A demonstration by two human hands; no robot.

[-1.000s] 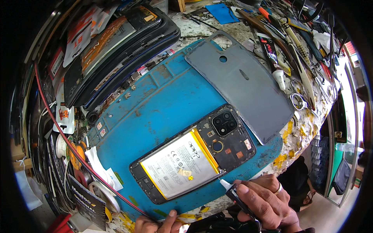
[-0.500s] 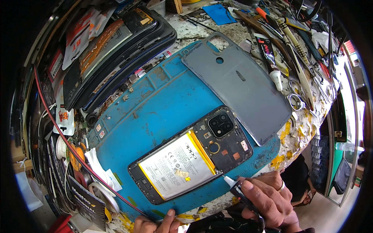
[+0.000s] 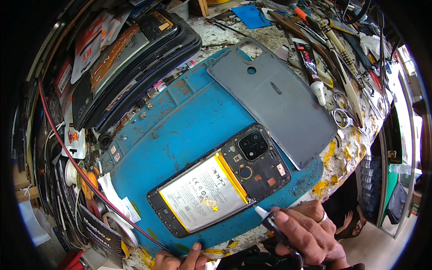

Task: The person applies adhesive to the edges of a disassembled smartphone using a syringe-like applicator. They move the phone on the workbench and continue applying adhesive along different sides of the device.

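My right hand is closed around a dark glue tube with a white pointed nozzle. The nozzle tip points at the near long edge of an opened phone, just beside it; whether it touches cannot be made out. The phone lies at a slant, its silver battery with yellow strips and its camera block exposed. At the front edge of the blue work mat, my left hand rests with fingertips apart, partly cut off by the lower border. A grey phone back cover lies beyond the phone, inner face up.
Stacked phone panels stand at the back left. A second glue tube, tweezers and other tools crowd the right rear. Cable spools and packets line the left side, with a red cable crossing the mat's left corner.
The nozzle has shifted slightly left along the phone's near edge. My left hand stays where it was, and the whole view has moved a little.
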